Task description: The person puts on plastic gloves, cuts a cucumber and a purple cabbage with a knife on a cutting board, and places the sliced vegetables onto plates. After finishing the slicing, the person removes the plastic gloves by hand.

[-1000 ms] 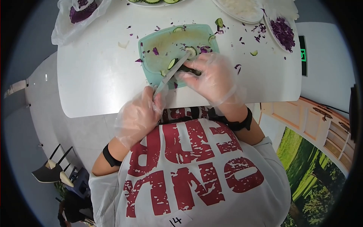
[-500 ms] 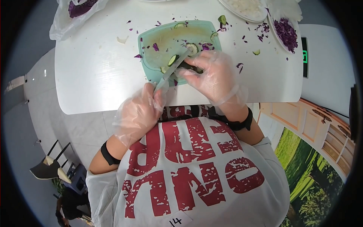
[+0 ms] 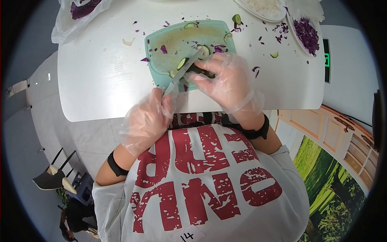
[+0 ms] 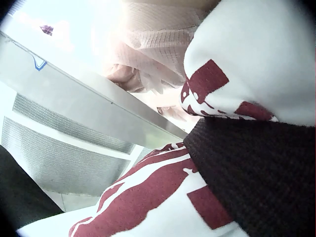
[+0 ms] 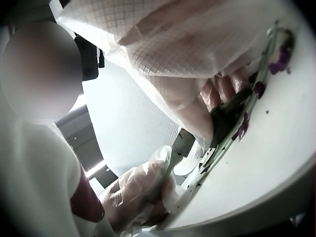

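Note:
My left hand (image 3: pixel 149 115), in a clear plastic glove, grips a knife (image 3: pixel 186 67) by its handle. Its blade slants up and to the right over the light green cutting board (image 3: pixel 165 38), right beside a dark green cucumber piece (image 3: pixel 203 73). My gloved right hand (image 3: pixel 230 80) holds that piece down on the board, and its fingers cover part of it. Cut cucumber slices (image 3: pixel 182 63) lie by the blade, one of them at the knife's tip. From the right wrist, the cucumber (image 5: pixel 224 118) shows under the curled fingers. The left wrist view mostly shows shirt and table edge.
Purple cabbage shreds (image 3: pixel 219 49) litter the board and the white table (image 3: pixel 100 80). At the far right stand a plate of shredded purple cabbage (image 3: pixel 306 36) and a plate of pale shreds (image 3: pixel 264 9). A plastic bag with purple cabbage (image 3: pixel 82 10) lies far left. A cucumber end (image 3: pixel 236 19) sits beyond the board.
Both hands keep their grips on the knife and the cucumber, with the blade moving only slightly. The table and board have shifted a little in the head view.

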{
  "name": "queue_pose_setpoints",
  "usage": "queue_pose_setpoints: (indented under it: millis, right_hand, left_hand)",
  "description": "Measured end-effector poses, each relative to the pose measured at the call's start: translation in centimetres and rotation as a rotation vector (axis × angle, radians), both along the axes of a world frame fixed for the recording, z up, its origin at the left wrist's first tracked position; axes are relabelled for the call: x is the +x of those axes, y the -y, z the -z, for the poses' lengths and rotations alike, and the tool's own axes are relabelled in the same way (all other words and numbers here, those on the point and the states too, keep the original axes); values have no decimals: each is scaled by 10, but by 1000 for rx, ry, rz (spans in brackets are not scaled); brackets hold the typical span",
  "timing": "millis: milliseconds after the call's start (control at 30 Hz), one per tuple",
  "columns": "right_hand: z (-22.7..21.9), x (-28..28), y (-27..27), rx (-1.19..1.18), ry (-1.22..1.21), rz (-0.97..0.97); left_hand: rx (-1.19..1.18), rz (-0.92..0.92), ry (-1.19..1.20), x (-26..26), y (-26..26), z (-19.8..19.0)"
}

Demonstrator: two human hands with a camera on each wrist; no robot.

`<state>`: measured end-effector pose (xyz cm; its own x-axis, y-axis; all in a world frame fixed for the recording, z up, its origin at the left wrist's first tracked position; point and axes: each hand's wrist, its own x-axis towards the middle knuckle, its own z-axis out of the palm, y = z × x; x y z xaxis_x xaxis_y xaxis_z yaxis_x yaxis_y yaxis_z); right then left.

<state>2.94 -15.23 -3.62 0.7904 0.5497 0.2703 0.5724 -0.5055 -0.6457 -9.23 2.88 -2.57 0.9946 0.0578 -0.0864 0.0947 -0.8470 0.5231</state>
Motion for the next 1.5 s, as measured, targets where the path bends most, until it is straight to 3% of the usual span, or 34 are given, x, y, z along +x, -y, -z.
queue_pose_setpoints:
  millis: [100, 600, 833, 1100, 1500]
  right_hand:
    - [1, 0, 0, -26, 30, -4]
    - [-1, -2, 0, -99, -16, 48]
    - [-1, 1, 0, -12, 25, -5]
    - [-1, 2, 0, -12, 86, -33]
    - [-2, 1, 0, -111, -19, -9]
  left_hand:
    - [-49, -8, -113, 1, 1, -6]
    - [-38, -14, -110, 4, 4, -10]
    - [18, 27, -14, 3, 4, -7]
    - [-1, 26, -96, 7, 2, -14]
    - [57, 40, -171, 15, 1, -30]
